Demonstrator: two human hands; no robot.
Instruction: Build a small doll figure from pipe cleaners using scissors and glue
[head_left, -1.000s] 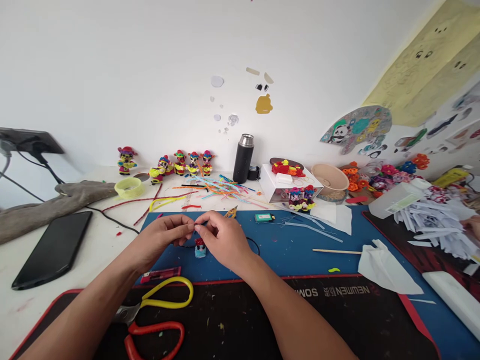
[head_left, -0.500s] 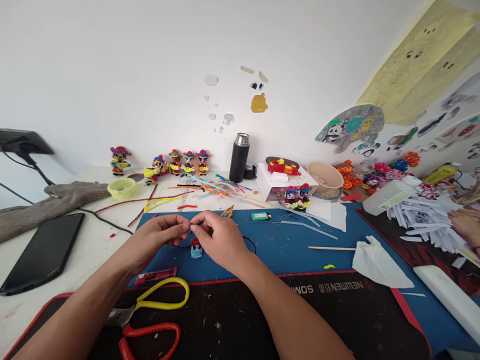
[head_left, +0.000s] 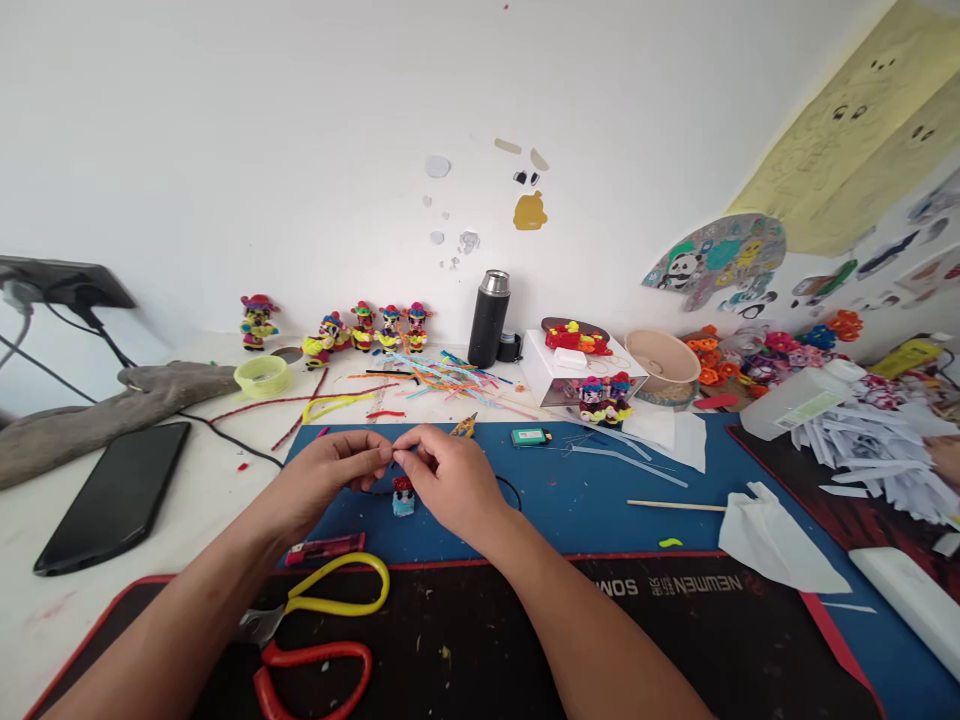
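Observation:
Above the blue mat (head_left: 570, 510), my left hand (head_left: 337, 462) and my right hand (head_left: 450, 480) meet at their fingertips. Both are closed in a pinch on something small and dark, too tiny to name. Just below the fingers, a little figure piece (head_left: 403, 497) with a red top and light blue lower part rests on the mat. A thin black cord (head_left: 511, 488) curves out from behind my right hand. Nearer to me lie a pink-red cutter-like tool (head_left: 326, 549) and scissors (head_left: 341, 585) with one yellow and one red handle, partly under my left forearm.
Pipe cleaners (head_left: 450, 372), several small figures (head_left: 390, 328), a black thermos (head_left: 489, 320) and a white box (head_left: 547, 370) line the wall. A phone (head_left: 112, 500) lies left. A wooden stick (head_left: 675, 505), tissue (head_left: 780, 540) and paper strips (head_left: 870, 450) are right, near another person's hand (head_left: 946, 460).
The whole view has shifted slightly, so things appear a little farther right. My hands keep their pinch at the same place over the mat.

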